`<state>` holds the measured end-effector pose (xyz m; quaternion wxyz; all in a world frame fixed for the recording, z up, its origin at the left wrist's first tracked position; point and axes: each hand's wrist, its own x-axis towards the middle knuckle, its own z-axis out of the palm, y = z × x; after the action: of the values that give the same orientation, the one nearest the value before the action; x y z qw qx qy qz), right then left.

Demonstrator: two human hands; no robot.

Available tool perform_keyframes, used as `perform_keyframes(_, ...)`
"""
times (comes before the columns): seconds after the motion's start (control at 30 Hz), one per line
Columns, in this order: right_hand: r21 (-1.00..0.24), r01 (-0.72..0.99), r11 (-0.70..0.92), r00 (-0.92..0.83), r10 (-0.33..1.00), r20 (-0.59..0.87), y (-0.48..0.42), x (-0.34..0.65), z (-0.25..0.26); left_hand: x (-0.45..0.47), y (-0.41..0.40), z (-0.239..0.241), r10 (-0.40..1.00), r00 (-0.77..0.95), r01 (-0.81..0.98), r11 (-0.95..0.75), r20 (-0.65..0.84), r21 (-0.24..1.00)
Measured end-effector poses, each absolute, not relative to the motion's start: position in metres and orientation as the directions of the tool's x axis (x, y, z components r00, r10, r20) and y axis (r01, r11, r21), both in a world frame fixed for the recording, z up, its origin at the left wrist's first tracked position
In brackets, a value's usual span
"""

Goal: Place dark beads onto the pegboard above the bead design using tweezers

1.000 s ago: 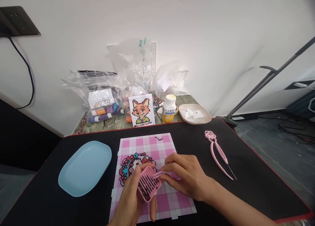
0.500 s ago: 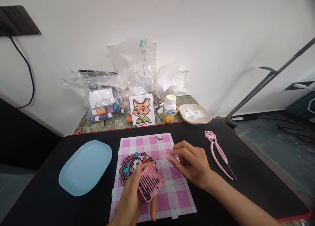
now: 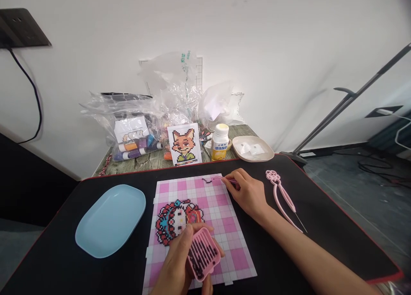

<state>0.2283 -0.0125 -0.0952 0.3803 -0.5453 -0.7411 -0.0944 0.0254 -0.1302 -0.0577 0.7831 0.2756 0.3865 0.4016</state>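
My left hand (image 3: 178, 256) is closed around a small pink ridged bead tray (image 3: 213, 267), with dark beads lined up in its grooves. The tray is tilted above the near part of a pink-and-white checked pegboard (image 3: 236, 239). On the board's left half lies a bead picture (image 3: 167, 224) in red, black, blue and white, partly covered by my left hand. My right hand (image 3: 248, 190) pinches slim pink tweezers (image 3: 231, 180) at the board's far right corner. Their tip is beside a short line of dark beads (image 3: 207, 180); whether it grips a bead is too small to tell.
A blue tray (image 3: 111, 220) lies left of the board. To the right are pink looped tweezers (image 3: 279, 192) with thin tips. Behind stand a fox pattern card (image 3: 184, 145), a white-and-yellow bottle (image 3: 220, 143), a cream dish (image 3: 269, 153) and a bag of coloured tubes (image 3: 135, 128).
My right hand has moved away from me with the tweezers, from beside the bead picture to the dark beads at the far edge. My left hand and the bead tray have shifted nearer and slightly right.
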Motion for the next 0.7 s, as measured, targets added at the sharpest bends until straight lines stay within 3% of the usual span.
perform_keyframes(0.7,-0.253,0.886,0.387,-0.151,0.76,0.632,-0.0094,0.2268,-0.1044,0.0255,-0.1302,-0.0584,0.828,0.383,-0.378,0.545,-0.409,0.749)
